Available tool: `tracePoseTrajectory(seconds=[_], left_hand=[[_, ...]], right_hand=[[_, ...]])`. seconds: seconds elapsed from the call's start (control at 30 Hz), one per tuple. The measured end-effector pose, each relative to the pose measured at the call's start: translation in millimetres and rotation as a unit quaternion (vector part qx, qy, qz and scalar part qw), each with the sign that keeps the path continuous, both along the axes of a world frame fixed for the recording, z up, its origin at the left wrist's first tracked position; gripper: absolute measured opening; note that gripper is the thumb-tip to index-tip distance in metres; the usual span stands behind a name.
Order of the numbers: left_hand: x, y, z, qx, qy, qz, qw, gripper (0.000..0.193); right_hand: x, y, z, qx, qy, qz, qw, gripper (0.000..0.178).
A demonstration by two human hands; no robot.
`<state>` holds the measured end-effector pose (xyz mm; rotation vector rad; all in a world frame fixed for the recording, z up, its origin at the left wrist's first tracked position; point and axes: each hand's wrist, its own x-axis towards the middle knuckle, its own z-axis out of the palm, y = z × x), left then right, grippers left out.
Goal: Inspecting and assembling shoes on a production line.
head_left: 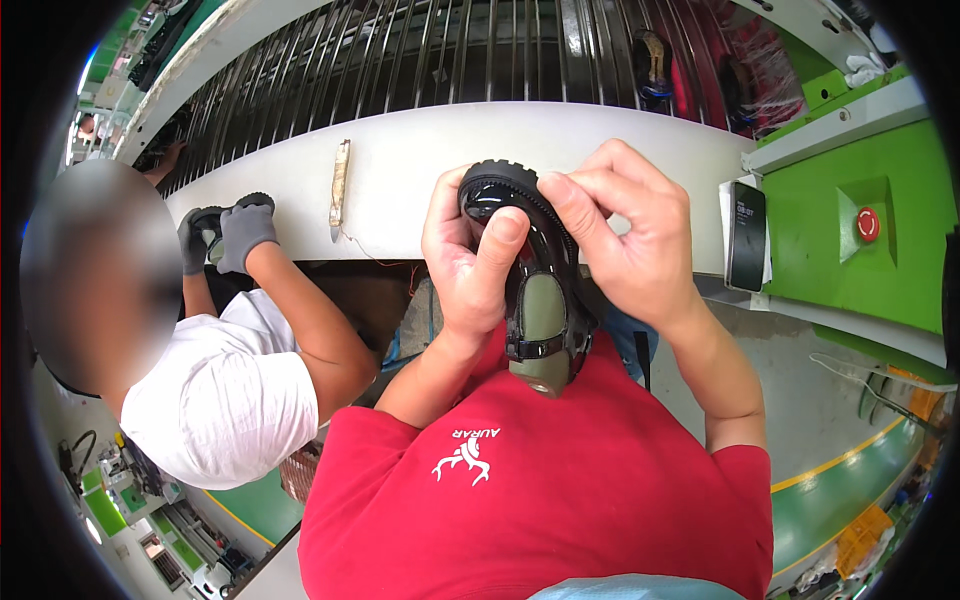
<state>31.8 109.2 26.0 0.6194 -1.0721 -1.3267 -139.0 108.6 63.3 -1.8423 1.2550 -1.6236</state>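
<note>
Shoe (543, 305): black, green;
Left hand (468, 250): clamped around shoe;
Right hand (637, 225): at sole (505, 171) edge; clamping, cannot tell;
Phone (746, 238): right of right hand

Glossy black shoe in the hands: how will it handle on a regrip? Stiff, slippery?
The shoe is probably stiff along the sole, which looks thick and ridged. Its toe may be slippery, given the mirror-like shine. The olive panel looks duller, so it likely offers better grip.
</note>
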Motion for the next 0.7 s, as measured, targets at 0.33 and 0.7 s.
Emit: tracePoseTrajectory(seconds=[0.33,0.7], left_hand=[[-7,-1,2,-0.051,-0.068,-0.001,0.996,0.048],[-6,-22,3,0.013,0.051,-0.011,0.999,0.043]], right_hand=[[-17,-5,-5,0.092,-0.017,0.099,0.991,0.031],[-13,34,-21,0.079,-0.125,0.129,0.981,0.063]])
